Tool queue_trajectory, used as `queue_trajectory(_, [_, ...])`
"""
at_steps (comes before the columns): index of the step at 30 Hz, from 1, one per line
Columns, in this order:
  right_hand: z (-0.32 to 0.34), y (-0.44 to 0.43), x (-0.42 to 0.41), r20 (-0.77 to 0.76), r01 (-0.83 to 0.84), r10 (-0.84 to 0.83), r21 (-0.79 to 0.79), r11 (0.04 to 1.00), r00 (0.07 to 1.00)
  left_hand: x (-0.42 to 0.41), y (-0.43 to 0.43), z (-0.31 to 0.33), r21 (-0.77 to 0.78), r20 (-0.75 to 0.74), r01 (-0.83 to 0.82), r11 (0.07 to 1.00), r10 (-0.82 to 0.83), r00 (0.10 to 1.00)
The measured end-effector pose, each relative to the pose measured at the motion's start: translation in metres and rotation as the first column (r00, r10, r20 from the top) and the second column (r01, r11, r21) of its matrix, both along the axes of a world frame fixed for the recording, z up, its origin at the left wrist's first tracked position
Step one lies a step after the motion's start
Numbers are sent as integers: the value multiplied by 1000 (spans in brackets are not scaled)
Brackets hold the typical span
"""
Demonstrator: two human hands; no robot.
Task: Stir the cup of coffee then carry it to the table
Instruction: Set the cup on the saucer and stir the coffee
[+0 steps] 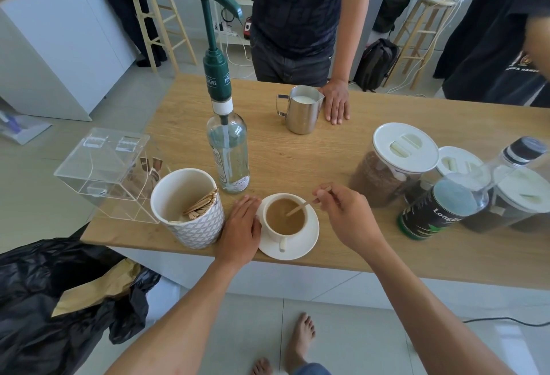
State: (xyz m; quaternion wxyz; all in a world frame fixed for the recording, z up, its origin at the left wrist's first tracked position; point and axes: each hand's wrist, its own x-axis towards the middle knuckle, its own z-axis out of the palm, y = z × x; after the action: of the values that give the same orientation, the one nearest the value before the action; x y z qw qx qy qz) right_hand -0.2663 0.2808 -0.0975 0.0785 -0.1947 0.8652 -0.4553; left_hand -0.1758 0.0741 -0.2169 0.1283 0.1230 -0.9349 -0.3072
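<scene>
Two hands work at the coffee cup (285, 217), which stands on its saucer (309, 239) near the front edge of the table (297, 151). The left hand (242, 226) rests, fingers straight, against the saucer's left rim; the right hand (342, 214) pinches a wooden stir stick (301, 205) dipped in the coffee. A stick holder (193, 226) crowds the left, jars (384, 175) the right.

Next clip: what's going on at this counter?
A person is working on a cup of coffee. The right hand pinches a wooden stir stick whose tip sits in the coffee. The left hand lies flat beside the cup, against the edge of its saucer. Cup and saucer stand on the wooden counter, not yet lifted. Across it, a second person's hand rests beside a steel milk jug.
</scene>
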Motion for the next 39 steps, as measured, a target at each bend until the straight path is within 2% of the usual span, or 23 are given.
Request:
queue_trajectory(4, [0,1,-3,-18,80,-80,-25,996,997,0,1,0,4,-2,-3,1000,3,1000])
queue_trajectory(9, [1,-5,0,10,-5,5,31,999,1000,0,2,2,20,-21,8,1000,-7,1000])
queue_trajectory(13, [3,-3,-3,-11,82,-82,-21,996,997,0,1,0,18,-27,3,1000,-3,1000])
queue_trajectory(17, [3,-7,0,19,-11,10,10,1000,1000,0,1,-1,18,-17,-3,1000,3,1000])
queue_trajectory(20, [3,-4,-4,-3,81,-81,-9,997,997,0,0,-2,9,-20,-3,1000,3,1000])
queue_trajectory(25, [3,-8,-1,39,-8,7,31,999,999,0,0,-4,10,-11,-5,1000,5,1000])
queue_trajectory(28, [2,-6,-5,6,59,-59,3,998,998,0,-1,-4,7,-11,-2,1000,2,1000])
queue_trajectory(33, [5,-12,2,5,-56,56,11,998,998,0,-1,-4,11,-9,-3,1000,4,1000])
queue_trajectory(37, [8,-9,-1,-50,17,-16,13,1000,999,0,-1,-4,15,-9,0,1000,1,1000])
queue_trajectory(39, [11,-10,1,-80,-43,43,-6,999,996,-1,-1,-5,16,-2,2,1000,-2,1000])
